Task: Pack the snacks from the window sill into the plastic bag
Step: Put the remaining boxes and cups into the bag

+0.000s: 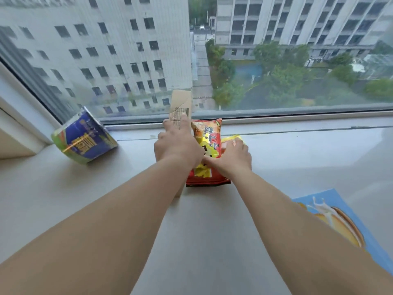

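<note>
Head view, looking down across a pale window sill (297, 158) toward a large window (276, 60) with grey multi-storey buildings and green trees beyond the glass. At far left, a blue-and-green instant noodle bowl (84, 136) lay tipped against the white window frame (19, 103); large yellow Chinese characters ran across its blue band but were too skewed to read. Next, the left hand (177, 143) had its fingers curled round a brown cardboard packet (180, 107), which stood upright against the glass; fine black print covered its lower part, too small to read. Just beside it lay a red-and-yellow snack bag (207, 143), printed with bold black Chinese characters that appeared upside down from this viewpoint. The right hand (231, 158) rested on the bag's right side with fingers reaching forward onto a yellow packet (231, 139) touching it; whether these fingers pinched or merely pressed could not be told. At lower right, a blue box (340, 222) picturing golden cakes and a milk splash lay flat at the near edge, partly hidden by the right forearm.
</note>
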`<state>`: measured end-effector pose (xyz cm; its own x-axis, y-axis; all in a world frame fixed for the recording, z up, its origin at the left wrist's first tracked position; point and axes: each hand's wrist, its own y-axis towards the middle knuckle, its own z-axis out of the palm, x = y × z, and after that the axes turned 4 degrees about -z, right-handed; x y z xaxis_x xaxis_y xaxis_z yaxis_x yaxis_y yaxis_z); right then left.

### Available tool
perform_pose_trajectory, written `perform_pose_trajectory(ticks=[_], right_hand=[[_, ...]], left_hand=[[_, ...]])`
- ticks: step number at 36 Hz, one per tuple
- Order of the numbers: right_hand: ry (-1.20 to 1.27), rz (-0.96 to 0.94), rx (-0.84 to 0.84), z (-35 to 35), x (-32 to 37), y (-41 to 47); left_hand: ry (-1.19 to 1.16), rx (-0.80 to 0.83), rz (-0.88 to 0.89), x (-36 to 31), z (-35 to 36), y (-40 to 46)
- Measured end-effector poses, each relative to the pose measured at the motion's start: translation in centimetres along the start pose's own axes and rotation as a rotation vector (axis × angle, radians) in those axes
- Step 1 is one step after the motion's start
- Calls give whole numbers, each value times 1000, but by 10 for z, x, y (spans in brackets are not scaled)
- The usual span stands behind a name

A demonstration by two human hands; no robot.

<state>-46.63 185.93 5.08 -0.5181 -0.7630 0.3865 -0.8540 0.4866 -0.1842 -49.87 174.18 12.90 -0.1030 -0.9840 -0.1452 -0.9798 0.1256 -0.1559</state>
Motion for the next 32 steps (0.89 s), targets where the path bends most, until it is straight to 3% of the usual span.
perform_pose_trajectory(ticks=[7,12,17,21,28,32], right_hand=[[-88,-38,295,-1,12,41],[-103,28,328,-3,26,30],[254,240,193,10,21,-16],[368,350,121,27,18,-79],[639,587,285,28,11,-174],[822,582,317,24,-14,-192]], left_hand=[[-51,-9,-14,8,-1,4],[-49,-6,13,2,2,3],[-89,38,-20,12,-3,0],[-106,56,-53,26,-6,-20],[-178,84,32,61,-9,-106],[-305,84,107,76,-33,-146]])
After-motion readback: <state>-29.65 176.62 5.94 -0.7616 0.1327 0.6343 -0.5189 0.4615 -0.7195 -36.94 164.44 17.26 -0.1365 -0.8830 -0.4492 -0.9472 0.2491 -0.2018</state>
